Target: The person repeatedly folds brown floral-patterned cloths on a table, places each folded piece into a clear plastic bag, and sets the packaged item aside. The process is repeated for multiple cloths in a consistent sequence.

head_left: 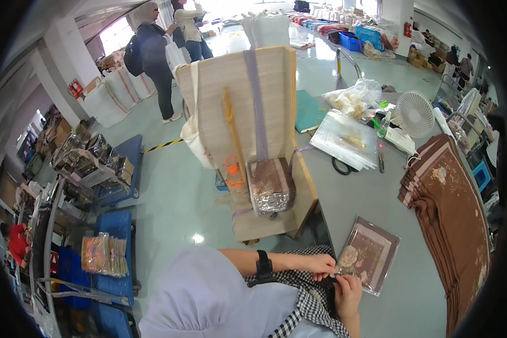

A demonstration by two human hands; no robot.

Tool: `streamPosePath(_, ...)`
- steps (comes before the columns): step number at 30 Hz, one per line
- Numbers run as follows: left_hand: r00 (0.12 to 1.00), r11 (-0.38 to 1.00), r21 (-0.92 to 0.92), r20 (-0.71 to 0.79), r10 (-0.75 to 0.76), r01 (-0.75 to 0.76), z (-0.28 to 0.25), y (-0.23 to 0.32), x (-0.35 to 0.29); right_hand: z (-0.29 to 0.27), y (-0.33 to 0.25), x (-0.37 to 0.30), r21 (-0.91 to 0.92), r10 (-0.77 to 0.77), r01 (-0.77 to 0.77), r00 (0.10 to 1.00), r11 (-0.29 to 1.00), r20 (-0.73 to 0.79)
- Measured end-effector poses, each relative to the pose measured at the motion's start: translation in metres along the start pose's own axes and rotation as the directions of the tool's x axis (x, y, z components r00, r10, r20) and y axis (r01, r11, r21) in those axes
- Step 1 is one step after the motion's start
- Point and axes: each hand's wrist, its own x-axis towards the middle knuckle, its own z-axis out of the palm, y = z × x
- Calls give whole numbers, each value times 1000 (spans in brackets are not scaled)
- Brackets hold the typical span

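A folded brown floral cloth in a clear plastic bag lies flat on the grey table. My left hand reaches in from the left, its fingers pinched together by the bag's left edge. Close below it, my right hand is closed too, with fingertips nearly meeting those of the left. A small whitish bit shows between the fingertips; what they pinch is too small to make out. A black strap circles my left wrist.
Brown floral cloths are layered along the table's right side. Behind the bagged cloth lie clear plastic bags, beside a white fan. A wooden stand left of the table holds stacked bagged cloths. Blue trolleys stand at left.
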Motion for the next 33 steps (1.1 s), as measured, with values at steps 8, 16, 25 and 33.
streamPosePath(8,999,996,79,29,42,-44,5,15,5,8,14,18,-89,-159,159,987,983,10)
streamPosePath(16,915,916,381,-312,257,-127,-66,19,-8,-56,19,-19,-169,-33,45,997,985,76)
streamPosePath(25,990,894,-443,-143,0,-64,-25,10,-41,-10,20,49,-315,342,-295,934,902,107)
streamPosePath(33,826,924,-258,-555,97,-282,-113,67,-208,-9,39,20,-131,266,-272,962,953,-61)
